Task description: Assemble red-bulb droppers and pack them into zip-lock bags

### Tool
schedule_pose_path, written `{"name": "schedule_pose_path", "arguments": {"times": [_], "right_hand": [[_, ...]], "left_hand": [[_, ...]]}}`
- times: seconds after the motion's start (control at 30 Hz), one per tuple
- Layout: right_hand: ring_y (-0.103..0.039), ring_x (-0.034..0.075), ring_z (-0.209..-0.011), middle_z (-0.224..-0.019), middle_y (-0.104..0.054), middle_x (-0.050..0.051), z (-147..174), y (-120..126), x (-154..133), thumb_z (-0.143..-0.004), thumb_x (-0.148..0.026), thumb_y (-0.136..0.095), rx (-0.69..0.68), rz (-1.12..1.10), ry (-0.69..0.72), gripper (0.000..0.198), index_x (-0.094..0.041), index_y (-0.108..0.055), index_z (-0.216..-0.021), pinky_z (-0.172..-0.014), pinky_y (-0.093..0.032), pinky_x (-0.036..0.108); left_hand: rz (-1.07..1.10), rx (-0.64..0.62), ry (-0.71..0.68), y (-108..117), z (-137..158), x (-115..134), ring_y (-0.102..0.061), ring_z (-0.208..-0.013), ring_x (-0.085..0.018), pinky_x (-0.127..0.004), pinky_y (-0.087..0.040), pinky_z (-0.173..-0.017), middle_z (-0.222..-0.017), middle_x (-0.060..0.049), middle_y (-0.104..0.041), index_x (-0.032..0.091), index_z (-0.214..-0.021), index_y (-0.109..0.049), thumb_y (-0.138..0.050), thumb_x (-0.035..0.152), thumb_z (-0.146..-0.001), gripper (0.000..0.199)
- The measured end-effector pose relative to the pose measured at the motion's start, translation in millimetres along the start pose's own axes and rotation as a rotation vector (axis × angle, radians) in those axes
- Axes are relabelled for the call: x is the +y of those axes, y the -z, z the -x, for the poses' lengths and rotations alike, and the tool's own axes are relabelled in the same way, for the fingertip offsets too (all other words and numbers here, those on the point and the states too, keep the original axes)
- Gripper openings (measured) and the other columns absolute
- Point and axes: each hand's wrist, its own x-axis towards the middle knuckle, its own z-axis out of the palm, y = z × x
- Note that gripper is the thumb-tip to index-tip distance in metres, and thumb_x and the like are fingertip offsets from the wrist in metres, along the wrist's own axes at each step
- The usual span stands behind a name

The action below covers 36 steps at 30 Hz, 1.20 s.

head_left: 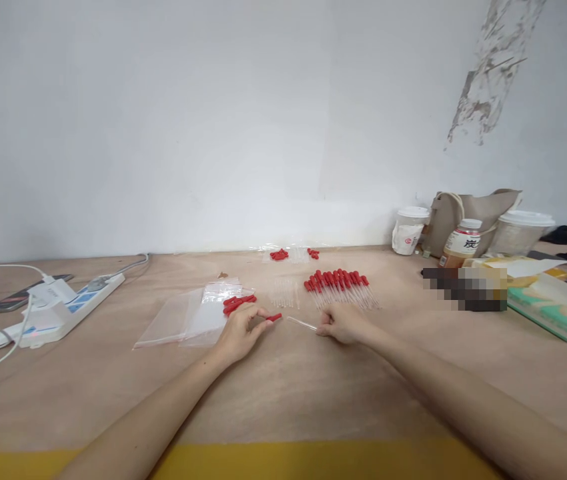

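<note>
Between the fingertips of my left hand (243,329) is a red rubber dropper bulb (274,317), pointing right. My right hand (339,323) pinches a clear glass dropper tube (302,324), its free end directed at the bulb with a small gap between them. Just beyond my left hand, several loose red bulbs (237,303) lie on clear plastic bags (193,320). A row of bare clear tubes (284,293) rests past the two hands. Behind my right hand, several droppers with red bulbs fitted (338,283) lie side by side.
More red bulbs (279,255) lie in clear plastic near the wall. At left are a white power strip (73,310) with cables and a phone (18,297). A paper cup (408,231), bottle (461,244), beige bag (483,207) and tissue pack (556,310) stand at right.
</note>
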Motion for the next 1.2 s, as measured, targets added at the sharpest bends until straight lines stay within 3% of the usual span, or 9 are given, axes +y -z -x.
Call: {"name": "schedule_pose_path", "arguments": {"times": [0.17, 0.33, 0.47, 0.57, 0.7, 1.2], "right_hand": [[-0.054, 0.012, -0.062, -0.063, -0.062, -0.003, 5, 17, 15, -0.058, -0.035, -0.067, -0.151, -0.056, -0.005, 0.018, -0.021, -0.059, -0.064, -0.053, -0.031, 0.021], [-0.053, 0.013, -0.066, -0.075, -0.062, -0.001, 1, 1, 14, -0.058, -0.045, -0.066, -0.016, -0.085, 0.045, 0.03, -0.021, -0.059, -0.074, -0.053, -0.03, 0.022], [-0.052, 0.013, -0.065, -0.073, -0.061, 0.001, 0, -13, 12, -0.067, -0.041, -0.06, 0.025, -0.072, 0.061, 0.022, -0.02, -0.059, -0.071, -0.055, -0.03, 0.023], [-0.051, 0.015, -0.07, -0.072, -0.061, 0.002, 5, -16, 7, -0.072, -0.035, -0.057, 0.111, -0.011, 0.098, 0.017, -0.019, -0.057, -0.067, -0.061, -0.03, 0.026], [-0.051, 0.015, -0.075, -0.076, -0.06, 0.0, 16, -20, 0, -0.077, -0.031, -0.051, 0.281, -0.025, 0.204, 0.014, -0.019, -0.053, -0.072, -0.071, -0.027, 0.03], [-0.052, 0.012, -0.064, -0.07, -0.06, -0.002, 18, -29, -4, -0.084, -0.03, -0.041, 0.273, -0.253, 0.332, 0.016, -0.02, -0.051, -0.077, -0.075, -0.027, 0.033]], "left_hand": [[0.055, -0.18, 0.035, -9, 4, 6, -0.058, -0.075, -0.015, -0.026, -0.044, -0.069, -0.083, -0.001, -0.063, 0.02, -0.087, -0.058, -0.05, 0.027, -0.08, 0.013], [-0.092, -0.126, -0.076, -10, 5, 11, -0.05, -0.098, -0.021, -0.035, -0.039, -0.084, -0.108, -0.005, -0.056, 0.023, -0.11, -0.052, -0.055, 0.035, -0.076, 0.036], [-0.222, -0.127, -0.086, -14, 0, 17, -0.04, -0.109, -0.026, -0.041, -0.035, -0.086, -0.117, -0.003, -0.05, 0.028, -0.099, -0.061, -0.054, 0.044, -0.075, 0.029], [-0.235, -0.123, -0.085, -17, -3, 22, -0.046, -0.101, -0.022, -0.037, -0.035, -0.084, -0.107, -0.001, -0.056, 0.027, -0.084, -0.065, -0.05, 0.036, -0.081, 0.018], [-0.232, -0.087, -0.12, -17, -3, 27, -0.05, -0.088, -0.017, -0.033, -0.033, -0.082, -0.088, 0.001, -0.062, 0.023, -0.087, -0.06, -0.044, 0.028, -0.086, 0.016], [-0.128, -0.062, -0.052, -13, 0, 37, -0.053, -0.078, -0.015, -0.029, -0.033, -0.075, -0.083, 0.003, -0.062, 0.021, -0.085, -0.053, -0.041, 0.025, -0.086, 0.012]]}}
